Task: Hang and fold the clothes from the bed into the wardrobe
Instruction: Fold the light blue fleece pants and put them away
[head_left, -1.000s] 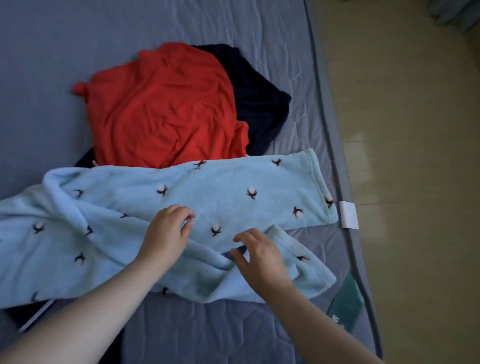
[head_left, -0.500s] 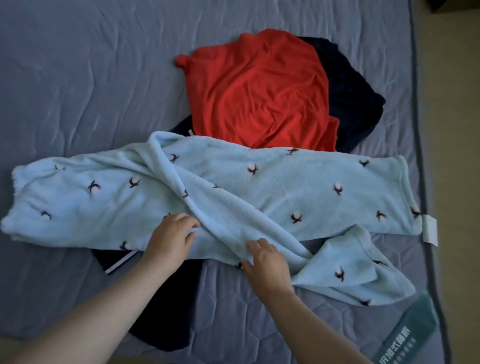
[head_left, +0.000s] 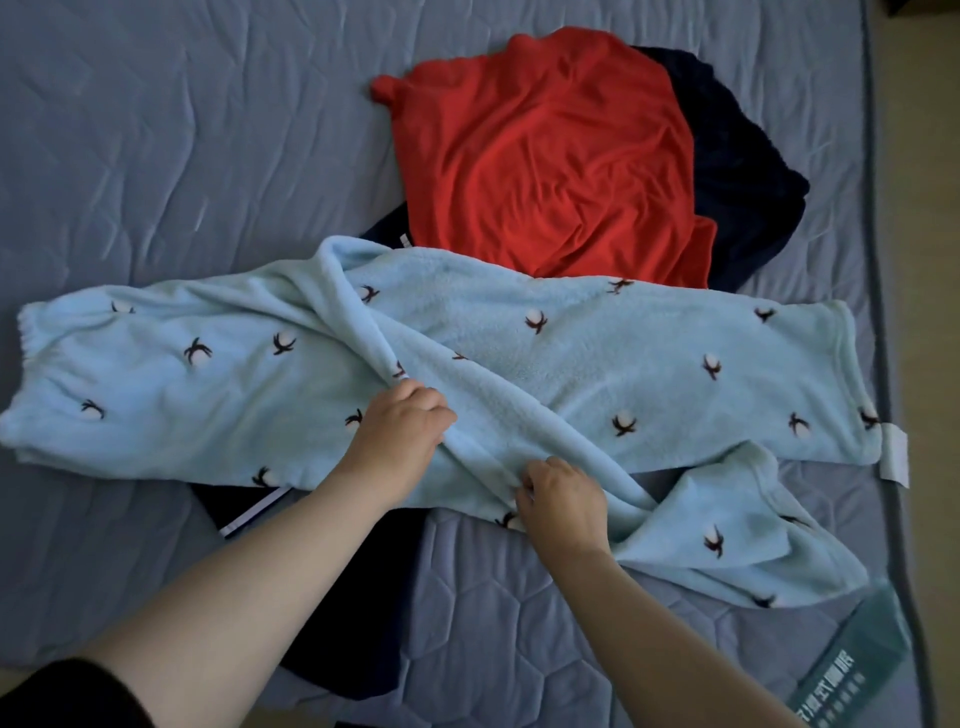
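Left hand (head_left: 401, 432) and right hand (head_left: 563, 501), each in a pinch on the pale-blue fleece trousers (head_left: 597, 364)

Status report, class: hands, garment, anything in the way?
Left hand, right hand: both gripping blue fleece pants. Pants unfolded across bed. Red shirt partly under them.

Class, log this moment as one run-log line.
left hand: grips blue fleece trousers | right hand: pinches trousers | red top: untouched on bed
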